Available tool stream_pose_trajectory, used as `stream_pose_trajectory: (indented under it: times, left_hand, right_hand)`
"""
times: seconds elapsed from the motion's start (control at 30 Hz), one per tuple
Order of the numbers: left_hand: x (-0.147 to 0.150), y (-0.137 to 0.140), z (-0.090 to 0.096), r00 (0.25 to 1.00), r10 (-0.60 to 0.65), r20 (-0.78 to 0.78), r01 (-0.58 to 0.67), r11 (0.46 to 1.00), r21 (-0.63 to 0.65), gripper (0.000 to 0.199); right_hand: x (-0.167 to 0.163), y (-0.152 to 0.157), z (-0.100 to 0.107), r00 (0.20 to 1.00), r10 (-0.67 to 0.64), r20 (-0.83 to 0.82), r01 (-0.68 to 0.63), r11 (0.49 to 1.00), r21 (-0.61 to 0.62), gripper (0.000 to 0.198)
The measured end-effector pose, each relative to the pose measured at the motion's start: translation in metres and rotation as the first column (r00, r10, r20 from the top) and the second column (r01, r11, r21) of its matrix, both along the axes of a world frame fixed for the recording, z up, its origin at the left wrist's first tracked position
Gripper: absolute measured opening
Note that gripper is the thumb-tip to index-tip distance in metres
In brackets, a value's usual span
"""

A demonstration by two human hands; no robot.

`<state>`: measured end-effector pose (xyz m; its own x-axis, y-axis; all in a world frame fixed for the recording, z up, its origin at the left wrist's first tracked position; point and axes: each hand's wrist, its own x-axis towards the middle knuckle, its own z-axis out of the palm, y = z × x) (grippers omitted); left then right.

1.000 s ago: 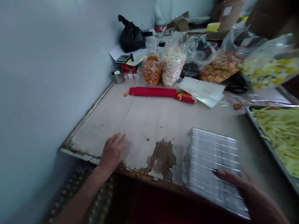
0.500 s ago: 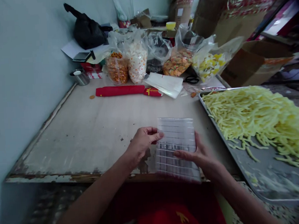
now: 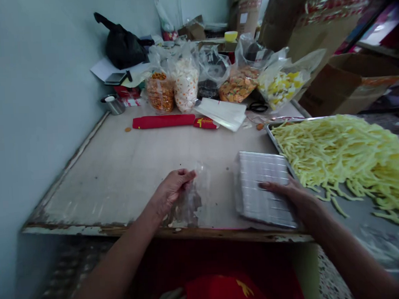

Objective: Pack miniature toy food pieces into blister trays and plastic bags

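Observation:
My left hand (image 3: 173, 187) is closed in a pinch on the edge of a thin clear plastic tray (image 3: 199, 183), which is nearly see-through against the worn table. To the right, my right hand (image 3: 299, 197) grips a stack of clear ribbed plastic trays (image 3: 259, 168), thumb across the top and fingers hidden behind the far side. The stack is at the table's front right, apart from the piece in my left hand. Close beyond my right hand lies a metal baking tray (image 3: 276, 138) heaped with pale yellow, fry-like strips (image 3: 341, 152).
A flattened red packet (image 3: 164, 121), white plastic sleeves (image 3: 222, 112) and black scissors (image 3: 257, 107) lie farther back. Several snack bags, one holding orange-brown pieces (image 3: 160, 95), line the rear. A metal cup (image 3: 115, 106) stands by the left wall. Cardboard boxes (image 3: 344, 84) crowd the right.
The clear trays were together between both hands. One thin clear piece has come apart with my left hand, moving left, while my right hand has carried the stack to the right.

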<state>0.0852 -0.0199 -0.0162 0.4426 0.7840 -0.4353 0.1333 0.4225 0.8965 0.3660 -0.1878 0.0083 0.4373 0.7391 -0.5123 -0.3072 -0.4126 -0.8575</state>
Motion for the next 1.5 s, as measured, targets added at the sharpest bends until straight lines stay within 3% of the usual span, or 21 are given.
stream_pose_trajectory:
  times: [0.07, 0.13, 0.17, 0.23, 0.27, 0.3, 0.33, 0.4, 0.43, 0.5, 0.63, 0.73, 0.87, 0.97, 1.03, 1.07, 1.17, 1.23, 1.33, 1.43, 1.5]
  left_hand:
    - [-0.038, 0.007, -0.002, 0.981, -0.009, -0.192, 0.029, 0.994, 0.105, 0.055]
    - [-0.066, 0.005, 0.0, 0.891, 0.07, -0.448, 0.073, 0.953, 0.293, 0.049]
    - [-0.073, 0.0, 0.002, 0.808, 0.165, -0.565, 0.112, 0.899, 0.424, 0.047]
    - [-0.067, -0.013, 0.008, 0.659, 0.375, -0.651, 0.237, 0.718, 0.654, 0.046]
    - [-0.055, -0.021, 0.01, 0.654, 0.416, -0.632, 0.287, 0.636, 0.716, 0.045]
    - [-0.039, -0.029, 0.012, 0.699, 0.392, -0.598, 0.301, 0.597, 0.743, 0.041]
    - [-0.019, -0.037, 0.012, 0.777, 0.295, -0.556, 0.287, 0.62, 0.731, 0.037]
    - [0.025, -0.049, 0.012, 0.922, -0.011, -0.388, 0.25, 0.781, 0.572, 0.031]
    - [0.046, -0.052, 0.012, 0.955, -0.139, -0.261, 0.249, 0.856, 0.452, 0.031]
    - [0.079, -0.055, 0.013, 0.968, -0.248, -0.047, 0.251, 0.93, 0.269, 0.031]
    - [0.108, -0.048, 0.022, 0.977, -0.203, 0.067, 0.19, 0.968, 0.166, 0.031]
    - [0.108, -0.04, 0.025, 0.975, -0.163, 0.15, 0.168, 0.985, -0.022, 0.045]
    - [0.099, -0.028, 0.006, 0.983, -0.028, 0.183, 0.062, 0.981, -0.183, 0.057]
    - [0.094, -0.018, -0.012, 0.978, 0.043, 0.204, 0.005, 0.974, -0.227, 0.061]
    - [0.096, -0.012, -0.019, 0.97, 0.07, 0.232, -0.012, 0.97, -0.243, 0.061]
    - [0.099, -0.011, -0.021, 0.966, 0.072, 0.247, -0.01, 0.969, -0.245, 0.061]
    - [0.107, -0.009, -0.021, 0.96, 0.055, 0.273, 0.013, 0.971, -0.24, 0.06]
    - [0.105, -0.009, -0.021, 0.96, 0.029, 0.28, 0.035, 0.974, -0.223, 0.061]
    - [0.08, -0.009, -0.022, 0.982, -0.009, 0.19, 0.027, 0.995, -0.092, 0.06]
    - [0.042, -0.011, -0.023, 0.996, 0.001, -0.092, 0.013, 0.989, 0.145, 0.054]
    - [0.023, -0.017, -0.024, 0.946, 0.062, -0.319, 0.035, 0.956, 0.291, 0.058]
  right_hand:
    - [0.009, -0.002, -0.002, 1.0, -0.029, -0.001, 0.029, 0.996, -0.083, 0.074]
    - [0.012, -0.001, -0.004, 0.999, -0.032, 0.026, 0.035, 0.989, -0.144, 0.076]
    - [0.011, 0.0, -0.004, 0.999, -0.023, 0.042, 0.03, 0.986, -0.165, 0.076]
    - [0.005, 0.003, -0.004, 0.999, -0.003, 0.054, 0.013, 0.984, -0.178, 0.077]
    - [0.001, 0.004, -0.003, 0.999, 0.01, 0.043, -0.003, 0.986, -0.17, 0.077]
    - [-0.004, 0.005, -0.002, 0.999, 0.026, 0.022, -0.023, 0.989, -0.147, 0.078]
    - [-0.009, 0.006, -0.002, 0.999, 0.042, 0.002, -0.041, 0.993, -0.113, 0.078]
    - [-0.017, 0.007, -0.001, 0.997, 0.068, -0.025, -0.069, 0.997, -0.031, 0.08]
    - [-0.02, 0.007, -0.001, 0.997, 0.076, -0.031, -0.076, 0.997, 0.009, 0.081]
    - [-0.022, 0.007, -0.003, 0.996, 0.083, -0.031, -0.08, 0.994, 0.074, 0.082]
    - [-0.021, 0.003, -0.003, 0.999, 0.045, 0.02, -0.047, 0.988, 0.148, 0.082]
    - [-0.016, 0.001, -0.002, 1.0, 0.01, 0.025, -0.014, 0.984, 0.179, 0.083]
    - [0.003, 0.003, -0.004, 0.999, 0.04, 0.028, -0.043, 0.992, 0.117, 0.075]
    - [0.025, 0.009, -0.002, 0.98, 0.115, 0.161, -0.124, 0.991, 0.046, 0.073]
    - [0.034, 0.015, 0.004, 0.896, 0.154, 0.417, -0.152, 0.988, -0.039, 0.084]
    - [0.035, 0.018, 0.008, 0.788, 0.144, 0.599, -0.12, 0.99, -0.08, 0.094]
    - [0.013, 0.026, 0.018, 0.224, 0.111, 0.968, -0.068, 0.993, -0.098, 0.109]
    - [-0.013, 0.028, 0.019, -0.024, 0.167, 0.986, -0.183, 0.969, -0.169, 0.085]
    - [-0.048, 0.028, 0.015, -0.123, 0.324, 0.938, -0.284, 0.894, -0.346, 0.054]
    - [-0.063, 0.03, 0.012, -0.096, 0.412, 0.906, -0.263, 0.867, -0.423, 0.06]
    - [-0.065, 0.035, 0.012, -0.09, 0.431, 0.898, -0.264, 0.859, -0.438, 0.065]
